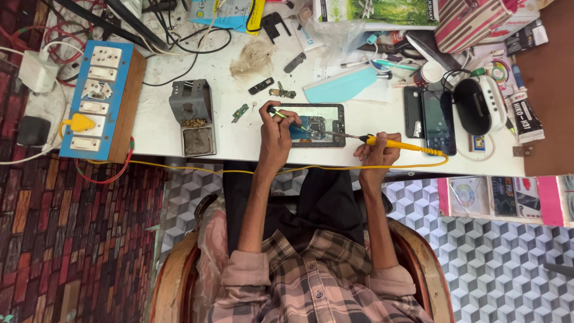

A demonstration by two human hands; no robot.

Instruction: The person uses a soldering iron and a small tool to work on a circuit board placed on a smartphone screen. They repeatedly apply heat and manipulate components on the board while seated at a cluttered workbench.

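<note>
Soldering: a person seated at a white counter (179, 128) works on an opened phone (314, 124) lying flat near the front edge, straight ahead at 12 o'clock from the body.
Phone: its back is off and the blue board faces up, which seems to be so that both tools can reach the inside from above.
Left hand (276, 134): closed in a pinch on a thin green-and-yellow tool (280, 113), apparently tweezers or a probe, its tip pointing toward 3 o'clock into the phone; the wrist rests at the counter edge, likely for steadiness.
Right hand (376, 152): curled shut round the yellow handle of a soldering iron (382, 142), held like a pen with the metal tip reaching toward 9 o'clock onto the board.
Cord: the iron's yellow cable (179, 167) hangs along the front edge and runs off toward 9 o'clock to a yellow plug in the blue switchboard (98, 98).
Iron stand (194, 116): a grey metal holder with cleaning wool stands at 9 o'clock from the phone, near enough for the left side to reach.
Small parts (240, 112): loose circuit pieces lie at 10 to 11 o'clock from the phone, kept apart from the work.
Other phones (431, 119): two dark handsets lie at 3 o'clock, beside a dark and white rounded case (478, 104).
</note>
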